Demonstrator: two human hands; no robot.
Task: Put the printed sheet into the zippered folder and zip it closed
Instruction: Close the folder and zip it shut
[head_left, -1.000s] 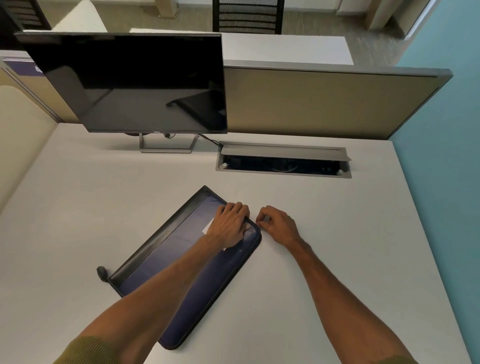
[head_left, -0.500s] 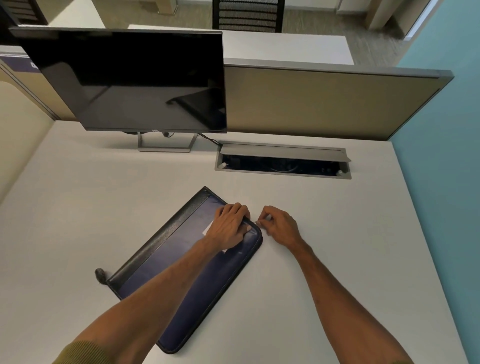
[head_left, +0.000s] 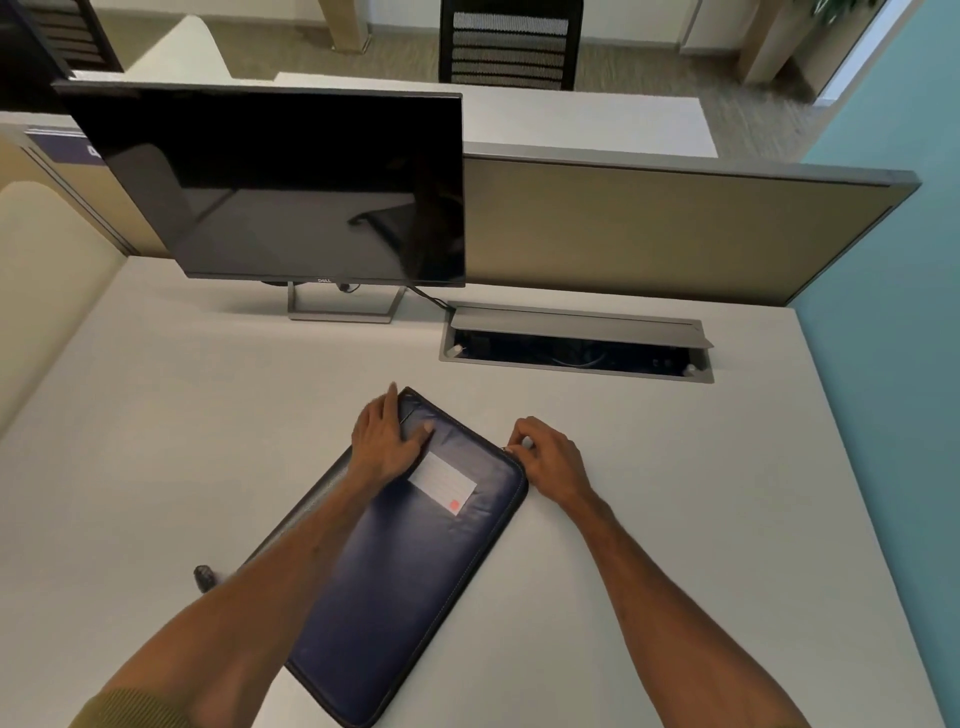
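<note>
Two bare hands work on a dark navy leather-look zippered folder (head_left: 415, 582) lying slantwise on the pale grey bench (head_left: 156, 441). Left hand (head_left: 387, 441) lies flat on the folder's far corner, fingers (head_left: 390, 404) spread. Right hand (head_left: 545, 457) sits at the right corner, fingers pressed together, pinching the small zipper pull (head_left: 506, 451). A white label (head_left: 442, 488) shows on the cover.

Folder (head_left: 410, 582): navy leather-look cover, smooth, soft sheen, pale stitching along edge. Label (head_left: 442, 483) on it: white matt paper, red dot. Desk (head_left: 156, 441): off-white, matt, smooth. Monitor (head_left: 291, 187): glossy black screen, reflective; stand (head_left: 343, 309) brushed grey metal. Cable box (head_left: 576, 340): grey matt metal lid. Divider (head_left: 649, 228): beige cloth, grey frame. Sleeve (head_left: 135, 709): olive knit, ribbed.
</note>
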